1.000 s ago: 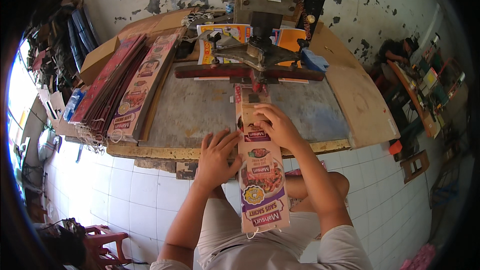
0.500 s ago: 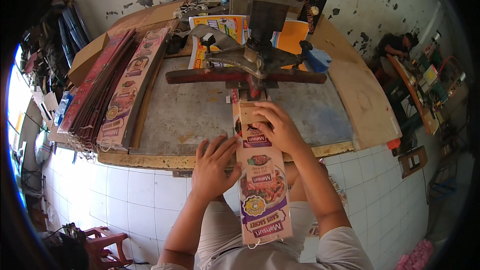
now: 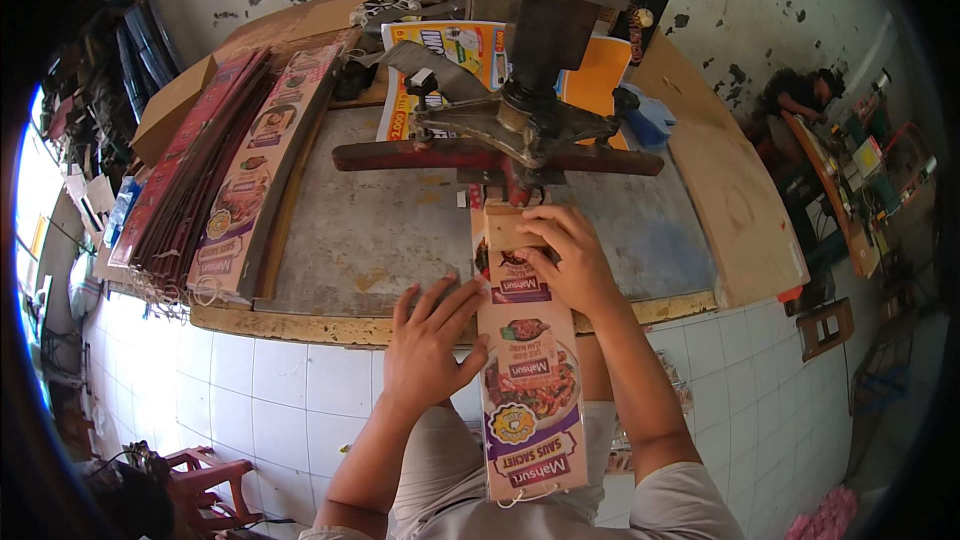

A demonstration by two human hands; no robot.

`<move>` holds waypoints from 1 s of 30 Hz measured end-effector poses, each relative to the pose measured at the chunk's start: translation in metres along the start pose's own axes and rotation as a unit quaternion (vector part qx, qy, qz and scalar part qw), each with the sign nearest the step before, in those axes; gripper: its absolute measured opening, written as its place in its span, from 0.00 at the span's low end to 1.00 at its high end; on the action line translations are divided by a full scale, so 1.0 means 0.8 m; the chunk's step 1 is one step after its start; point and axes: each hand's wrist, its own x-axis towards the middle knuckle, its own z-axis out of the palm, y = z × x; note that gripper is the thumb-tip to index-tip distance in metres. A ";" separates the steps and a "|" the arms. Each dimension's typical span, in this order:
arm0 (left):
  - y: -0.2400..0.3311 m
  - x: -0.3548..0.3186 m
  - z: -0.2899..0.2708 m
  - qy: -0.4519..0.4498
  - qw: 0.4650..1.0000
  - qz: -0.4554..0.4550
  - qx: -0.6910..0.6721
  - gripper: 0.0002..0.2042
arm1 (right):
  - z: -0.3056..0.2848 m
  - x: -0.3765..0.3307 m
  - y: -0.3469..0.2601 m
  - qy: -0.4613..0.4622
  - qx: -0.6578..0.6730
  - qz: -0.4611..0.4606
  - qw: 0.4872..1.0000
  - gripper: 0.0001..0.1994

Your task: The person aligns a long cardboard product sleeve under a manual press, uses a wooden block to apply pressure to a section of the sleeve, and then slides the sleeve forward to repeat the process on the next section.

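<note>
A long printed cardboard strip [image 3: 528, 395] lies lengthwise in front of me, its far end under a metal press head [image 3: 525, 135] and its near end over my lap, with a white string loop. Across its far part rests a small wooden block [image 3: 506, 232]. My right hand [image 3: 578, 270] grips this block with thumb and fingers. My left hand [image 3: 430, 350] is open, fingers spread at the table edge, its fingertips touching the strip's left side. Just beyond the block stands the press's red lower tip.
Stacked printed strips [image 3: 262, 155] lie on the table's left, beside a brown cardboard piece [image 3: 175, 110]. Colourful printed sheets [image 3: 460, 50] and a blue object [image 3: 650, 120] sit behind the press. Another person [image 3: 800, 95] works at the right. A red stool [image 3: 210, 485] stands lower left.
The view has shifted slightly. Both hands, the block and the strip keep nearly the same places relative to the press.
</note>
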 end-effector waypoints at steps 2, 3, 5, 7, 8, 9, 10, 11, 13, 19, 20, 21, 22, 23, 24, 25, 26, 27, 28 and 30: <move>0.000 0.000 0.000 0.002 1.000 0.001 0.002 0.27 | 0.001 0.000 0.001 -0.001 -0.005 -0.003 1.000 0.16; 0.000 0.000 0.000 0.003 1.000 0.001 0.002 0.27 | 0.001 -0.002 0.002 -0.002 -0.010 -0.002 1.000 0.16; 0.001 0.001 0.001 0.005 1.000 0.003 0.002 0.27 | 0.001 -0.003 0.003 -0.004 -0.020 -0.002 1.000 0.17; 0.002 0.002 0.002 0.010 1.000 0.003 -0.001 0.27 | -0.002 -0.002 -0.001 0.025 -0.024 -0.010 0.999 0.15; 0.003 0.003 0.002 0.011 1.000 0.004 -0.002 0.27 | -0.003 -0.002 -0.003 0.040 -0.025 -0.013 0.999 0.14; 0.004 0.003 0.003 0.014 1.000 0.000 -0.002 0.27 | -0.005 -0.004 -0.002 0.060 -0.023 0.007 0.998 0.13; 0.004 0.003 0.003 0.016 1.000 -0.001 -0.001 0.27 | -0.007 -0.007 0.000 0.083 -0.021 0.029 0.996 0.12; 0.005 0.003 0.003 0.017 1.000 -0.002 -0.001 0.28 | -0.010 -0.009 0.001 0.106 -0.020 0.051 0.993 0.11; 0.006 0.003 0.003 0.020 1.000 -0.006 0.003 0.27 | -0.011 -0.009 0.004 0.143 -0.029 0.071 0.987 0.10; 0.010 0.004 0.002 0.018 1.000 -0.005 0.008 0.27 | -0.008 -0.016 0.015 0.119 0.010 0.099 0.988 0.08; 0.011 0.005 0.002 0.015 1.000 -0.004 0.008 0.27 | -0.007 -0.018 0.017 0.109 0.028 0.115 0.987 0.08; 0.011 0.006 0.002 0.013 1.000 -0.004 0.007 0.27 | -0.008 -0.020 0.018 0.107 0.024 0.119 0.987 0.06; 0.012 0.006 0.002 0.013 1.000 -0.002 0.007 0.27 | -0.009 -0.020 0.020 0.103 0.022 0.122 0.987 0.05; 0.012 0.006 0.002 0.013 1.000 -0.001 0.008 0.27 | -0.008 -0.021 0.021 0.099 0.020 0.126 0.987 0.06; 0.012 0.006 0.002 0.012 1.000 0.001 0.008 0.27 | -0.002 -0.024 0.027 0.103 -0.024 0.126 0.986 0.07; 0.012 0.006 0.002 0.013 1.000 0.003 0.009 0.27 | 0.005 -0.026 0.033 0.106 -0.068 0.126 0.984 0.10; 0.012 0.007 0.003 0.014 1.000 0.005 0.009 0.27 | 0.011 -0.028 0.038 0.109 -0.112 0.126 0.980 0.13; 0.012 0.007 0.003 0.014 1.000 0.008 0.009 0.27 | 0.015 -0.033 0.043 0.096 -0.131 0.123 0.979 0.14; 0.011 0.006 0.003 0.015 1.000 0.008 0.012 0.27 | 0.018 -0.032 0.042 0.082 -0.148 0.119 0.978 0.16; 0.010 0.005 0.002 0.017 1.000 0.009 0.015 0.27 | 0.021 -0.032 0.039 0.058 -0.172 0.119 0.976 0.17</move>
